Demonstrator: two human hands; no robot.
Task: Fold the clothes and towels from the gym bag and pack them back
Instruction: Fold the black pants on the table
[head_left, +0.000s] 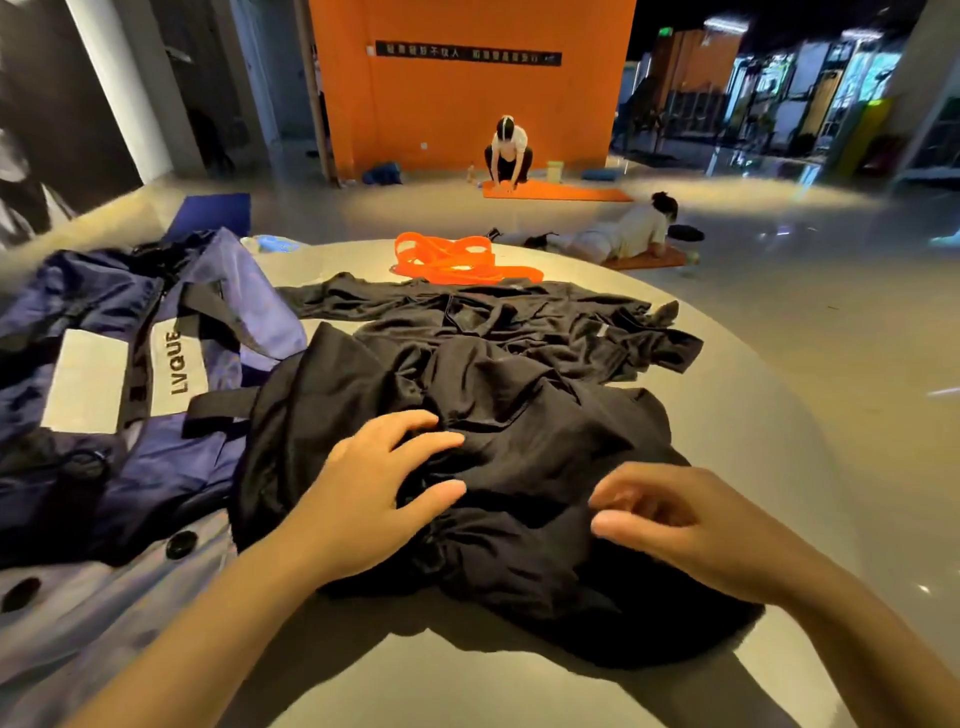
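Observation:
A crumpled black garment (498, 426) lies in a heap on the round grey table (753, 467) right in front of me. My left hand (374, 493) rests on its left side with fingers spread, holding nothing. Over the garment's right side hovers my right hand (685, 530), fingers curled and apart, thumb near the cloth. Another black garment (519, 317) is spread out flat behind the heap. The blue gym bag (130, 374) with a white "LVQUE" label lies open at the left, touching the heap.
An orange strap or band (457, 260) lies coiled at the table's far edge. A pale cloth with black buttons (104, 597) lies near left. Beyond the table, one person crouches by an orange mat (556, 193) and another person lies on the floor.

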